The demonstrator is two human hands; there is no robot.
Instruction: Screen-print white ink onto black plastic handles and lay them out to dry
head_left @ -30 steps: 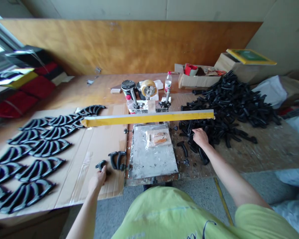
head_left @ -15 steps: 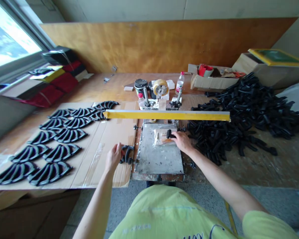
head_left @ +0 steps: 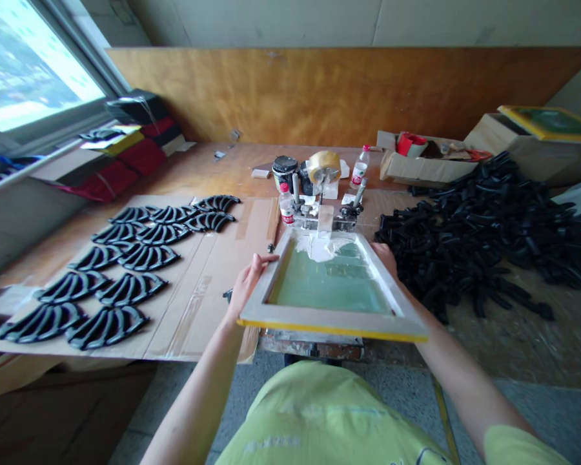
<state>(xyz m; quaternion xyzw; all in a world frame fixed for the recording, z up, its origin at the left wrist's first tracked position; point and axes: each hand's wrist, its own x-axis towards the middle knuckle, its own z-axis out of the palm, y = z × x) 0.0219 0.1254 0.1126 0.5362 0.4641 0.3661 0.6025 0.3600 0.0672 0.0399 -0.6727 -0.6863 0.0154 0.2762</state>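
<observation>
Head view, framed screen [head_left: 326, 287] between left hand [head_left: 243, 284] and right hand [head_left: 386, 256], fingers [head_left: 270, 258] at edges, grip unclear.

Worn on the head, close above and on the near side of the screen-printing frame [head_left: 332, 284]; facing forward and down across it, wide enough for the table [head_left: 213, 169] beside it and the wooden panel [head_left: 319, 97] behind it.

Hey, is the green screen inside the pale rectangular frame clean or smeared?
Smeared: a white patch marks the green screen near its far edge.
</observation>
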